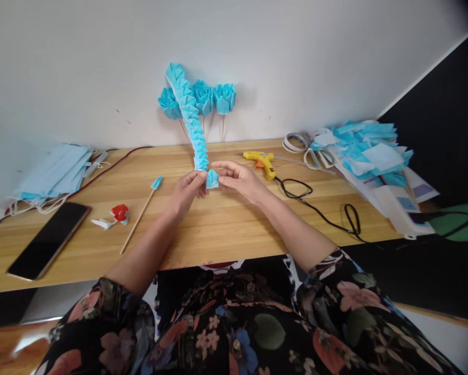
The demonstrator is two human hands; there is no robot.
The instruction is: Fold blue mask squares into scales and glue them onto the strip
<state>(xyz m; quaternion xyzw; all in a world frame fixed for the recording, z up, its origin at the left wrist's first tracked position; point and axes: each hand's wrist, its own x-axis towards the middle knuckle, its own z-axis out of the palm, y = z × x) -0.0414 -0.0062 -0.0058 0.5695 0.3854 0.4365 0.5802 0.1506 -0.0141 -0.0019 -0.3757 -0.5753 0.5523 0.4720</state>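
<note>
My left hand [192,186] pinches the lower end of a long strip of folded blue pieces [191,117], which rises from the fingers toward the wall. Beside that end, my right hand [237,179] has thumb and fingertips closed on the edge of a small folded blue piece [212,178]. This small piece lies between both hands, next to the strip's bottom. Left of my left hand, a thin wooden stick [138,220] with a blue tip rests on the table. A yellow glue gun [262,162] lies to the right of my right hand.
Blue flowers on sticks [225,99] stand against the wall. To the left are stacked face masks [56,169], a black phone [49,239] and a red flower-like piece [120,213]. Tape rolls [296,141], scissors [319,158] and a pile of blue pieces [374,148] lie right; a black cord [323,209] curls nearby.
</note>
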